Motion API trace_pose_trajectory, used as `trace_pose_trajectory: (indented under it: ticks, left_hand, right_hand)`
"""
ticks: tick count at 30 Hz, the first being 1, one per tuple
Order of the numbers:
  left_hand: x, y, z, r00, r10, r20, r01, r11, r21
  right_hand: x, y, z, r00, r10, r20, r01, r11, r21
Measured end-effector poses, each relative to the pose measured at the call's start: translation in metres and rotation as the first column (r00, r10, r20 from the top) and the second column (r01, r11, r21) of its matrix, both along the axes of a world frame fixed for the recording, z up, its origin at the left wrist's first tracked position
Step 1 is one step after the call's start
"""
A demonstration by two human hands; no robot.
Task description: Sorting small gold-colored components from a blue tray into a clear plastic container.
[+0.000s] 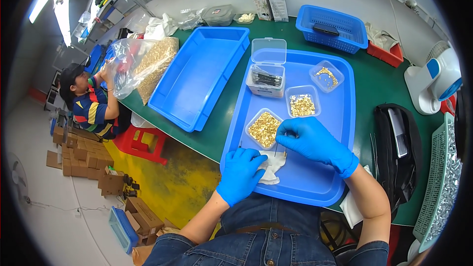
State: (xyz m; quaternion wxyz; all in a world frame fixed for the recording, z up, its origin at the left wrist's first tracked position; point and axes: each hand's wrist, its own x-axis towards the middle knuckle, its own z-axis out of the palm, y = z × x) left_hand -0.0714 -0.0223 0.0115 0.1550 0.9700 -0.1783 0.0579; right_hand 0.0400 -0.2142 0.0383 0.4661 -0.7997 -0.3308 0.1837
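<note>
My gloved right hand (310,140) is closed in a pinch on a thin, dark metal tool (275,149) that points down over a crumpled white cloth (272,166). My gloved left hand (240,175) rests at the cloth's left side, fingers curled. A thin dark tip (240,144) shows by its fingers; what they hold is hidden. A small gold-coloured piece (285,154) is beside the cloth, below my right fingers. Just beyond my hands is a clear tub (264,128) of small gold-coloured parts. A second tub (302,102) and a third tub (326,76) hold fewer.
These stand in a blue tray (345,113) with a lidded clear box (266,81) of dark thin items. Left are another blue tray (189,76) and a bag of golden bits (157,64), near a co-worker (93,101). A black case (396,152) and green basket (436,192) lie right.
</note>
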Motion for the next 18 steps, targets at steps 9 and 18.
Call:
trace_pose_trajectory:
  ticks: [9,18]
  left_hand:
    - [0.001,-0.004,-0.006,0.869,0.136,-0.476,-0.464,0.557,-0.688]
    - [0.009,0.012,-0.01,0.887,0.254,-0.386,-0.462,0.486,-0.742]
  right_hand:
    - [-0.021,0.015,-0.004,0.989,-0.028,0.143,0.034,0.999,-0.039]
    - [-0.028,0.003,-0.024,0.911,0.28,0.302,-0.142,0.902,-0.408]
